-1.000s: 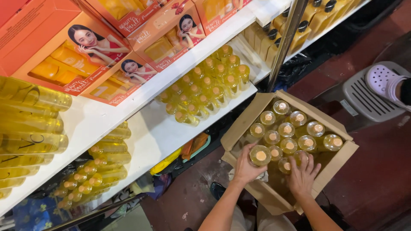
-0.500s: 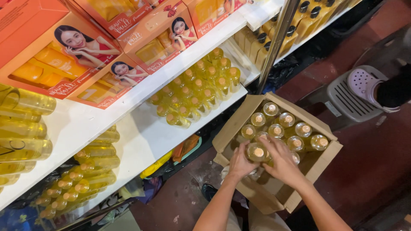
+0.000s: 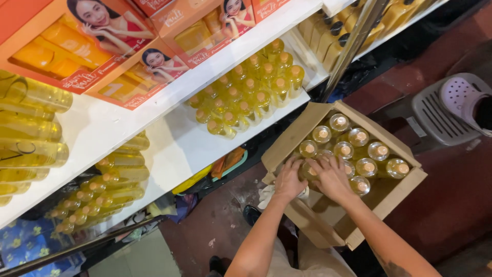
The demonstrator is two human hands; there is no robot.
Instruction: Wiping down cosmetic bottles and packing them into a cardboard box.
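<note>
One cardboard box [image 3: 382,205], two hands [image 3: 312,177]

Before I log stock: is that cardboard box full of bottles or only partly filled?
Partly filled. The cardboard box shows bare cardboard along its near side, while upright yellow bottles crowd its far part.

Red floor [image 3: 451,200] w/ cardboard box [image 3: 328,225] on it.

Bottles [image 3: 359,137] in carton [image 3: 405,187] on floor — shelves [image 3: 189,149] left, stool [image 3: 435,120] right
</note>
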